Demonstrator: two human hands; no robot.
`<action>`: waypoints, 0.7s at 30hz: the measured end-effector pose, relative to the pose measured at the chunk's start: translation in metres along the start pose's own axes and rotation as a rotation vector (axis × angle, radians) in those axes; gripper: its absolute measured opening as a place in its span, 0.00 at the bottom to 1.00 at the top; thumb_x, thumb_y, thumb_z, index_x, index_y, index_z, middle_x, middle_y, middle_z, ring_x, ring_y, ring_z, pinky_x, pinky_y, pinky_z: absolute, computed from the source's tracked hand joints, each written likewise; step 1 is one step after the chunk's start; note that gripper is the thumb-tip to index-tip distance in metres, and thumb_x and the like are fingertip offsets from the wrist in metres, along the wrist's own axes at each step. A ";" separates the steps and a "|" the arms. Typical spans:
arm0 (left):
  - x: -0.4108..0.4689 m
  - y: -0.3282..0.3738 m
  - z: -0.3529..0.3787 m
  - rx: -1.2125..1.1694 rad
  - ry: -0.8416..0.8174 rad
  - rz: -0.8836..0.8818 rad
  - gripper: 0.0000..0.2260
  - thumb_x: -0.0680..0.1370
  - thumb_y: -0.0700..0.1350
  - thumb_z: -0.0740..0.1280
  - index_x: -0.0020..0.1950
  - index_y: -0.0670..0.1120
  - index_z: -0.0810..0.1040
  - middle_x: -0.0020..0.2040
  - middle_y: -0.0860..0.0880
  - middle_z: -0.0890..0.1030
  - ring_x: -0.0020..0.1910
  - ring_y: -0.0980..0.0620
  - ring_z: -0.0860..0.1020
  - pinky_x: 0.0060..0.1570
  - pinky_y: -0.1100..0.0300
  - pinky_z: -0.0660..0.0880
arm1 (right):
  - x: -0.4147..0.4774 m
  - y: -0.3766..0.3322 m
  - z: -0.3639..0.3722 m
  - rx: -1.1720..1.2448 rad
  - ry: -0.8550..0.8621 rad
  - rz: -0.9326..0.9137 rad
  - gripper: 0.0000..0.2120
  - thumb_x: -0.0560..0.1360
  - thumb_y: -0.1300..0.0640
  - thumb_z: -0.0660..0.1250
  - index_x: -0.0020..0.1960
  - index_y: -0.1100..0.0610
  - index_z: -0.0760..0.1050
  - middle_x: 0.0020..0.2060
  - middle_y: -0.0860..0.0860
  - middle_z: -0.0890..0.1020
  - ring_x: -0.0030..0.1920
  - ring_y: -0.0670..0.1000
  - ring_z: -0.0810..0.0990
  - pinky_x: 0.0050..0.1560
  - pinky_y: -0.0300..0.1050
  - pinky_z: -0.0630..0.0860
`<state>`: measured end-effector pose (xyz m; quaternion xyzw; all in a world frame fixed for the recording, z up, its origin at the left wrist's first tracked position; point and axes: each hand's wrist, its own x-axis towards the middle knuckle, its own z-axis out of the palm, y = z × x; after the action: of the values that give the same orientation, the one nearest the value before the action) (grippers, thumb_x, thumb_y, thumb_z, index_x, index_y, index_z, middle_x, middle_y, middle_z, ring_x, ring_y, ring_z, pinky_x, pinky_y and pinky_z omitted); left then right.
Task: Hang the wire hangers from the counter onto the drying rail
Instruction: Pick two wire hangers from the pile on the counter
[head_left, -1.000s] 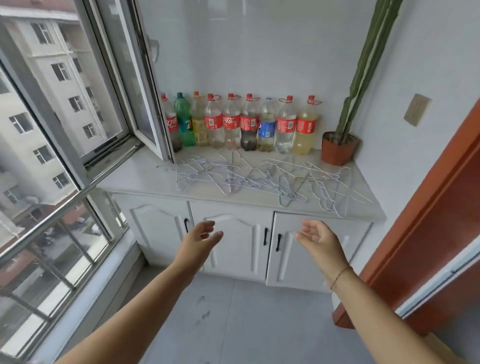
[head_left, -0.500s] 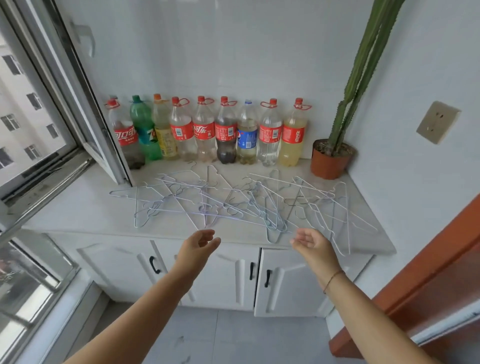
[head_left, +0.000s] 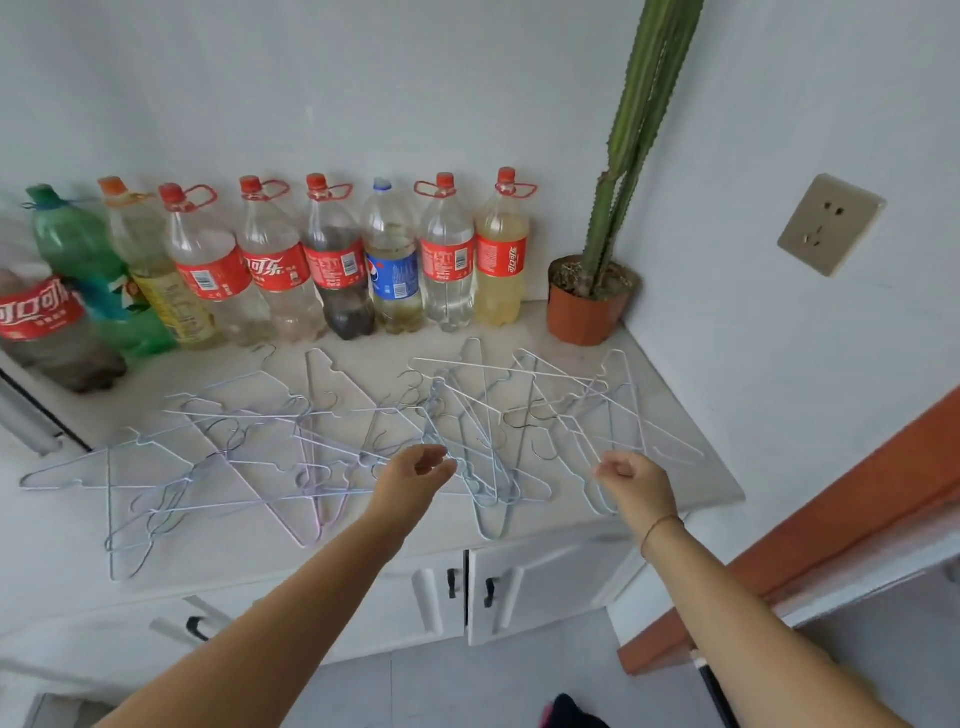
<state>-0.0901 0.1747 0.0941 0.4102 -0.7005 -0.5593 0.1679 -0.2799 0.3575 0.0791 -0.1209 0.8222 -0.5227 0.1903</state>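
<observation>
White counter (head_left: 698, 486) fills the corner of a small pale-walled room, and the hangers (head_left: 291, 473) lie flat on it in a loose, overlapping tangle that runs from its left end to its right. On the left hand (head_left: 410, 480) the fingers (head_left: 441, 456) are loosely curled, with the thumb set apart from them, and nothing sits between them. The hand hangs over the middle of the tangle near the front edge; whether it touches a wire I cannot tell. On the right hand (head_left: 631, 480) the fingers (head_left: 612, 470) are bent inward, relaxed, and hold nothing that shows. That hand hangs over the hangers at the right front of the counter, and a thin cord (head_left: 660, 525) circles its wrist. Both bare forearms reach in from the lower edge. Behind the hangers a row of plastic bottles (head_left: 332, 260) stands against the back wall, most with red labels, one green, one with a blue label, some partly filled with clear, yellow or dark liquid. Right of the row, in the corner, a tall cactus (head_left: 641, 130) rises from a terracotta pot (head_left: 584, 314). A beige socket (head_left: 831, 223) is set in the right wall. Under the counter are white cabinet doors (head_left: 540, 587) with dark handles. An orange-brown door frame (head_left: 857, 519) slants along the right side, above a grey floor (head_left: 457, 686).
</observation>
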 end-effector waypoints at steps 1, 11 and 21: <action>0.009 0.001 0.005 0.007 -0.004 -0.005 0.12 0.75 0.47 0.68 0.57 0.46 0.78 0.51 0.50 0.81 0.50 0.54 0.78 0.44 0.67 0.70 | 0.013 0.002 0.001 -0.006 0.008 0.006 0.09 0.71 0.62 0.67 0.51 0.61 0.79 0.45 0.55 0.81 0.48 0.54 0.79 0.48 0.41 0.70; 0.087 0.016 0.072 -0.051 0.013 -0.131 0.12 0.76 0.46 0.68 0.58 0.45 0.78 0.50 0.49 0.81 0.47 0.54 0.77 0.43 0.66 0.71 | 0.148 0.019 0.022 -0.127 -0.081 0.085 0.12 0.71 0.59 0.68 0.53 0.60 0.79 0.48 0.56 0.82 0.46 0.52 0.78 0.50 0.41 0.72; 0.129 0.004 0.120 -0.101 0.084 -0.314 0.15 0.77 0.45 0.66 0.62 0.42 0.76 0.52 0.48 0.79 0.49 0.54 0.76 0.51 0.62 0.68 | 0.218 0.046 0.042 -0.062 -0.294 0.227 0.12 0.70 0.59 0.68 0.51 0.63 0.78 0.38 0.53 0.79 0.43 0.54 0.77 0.48 0.46 0.75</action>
<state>-0.2531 0.1544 0.0309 0.5284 -0.5912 -0.5957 0.1281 -0.4572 0.2564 -0.0190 -0.1085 0.8096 -0.4489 0.3623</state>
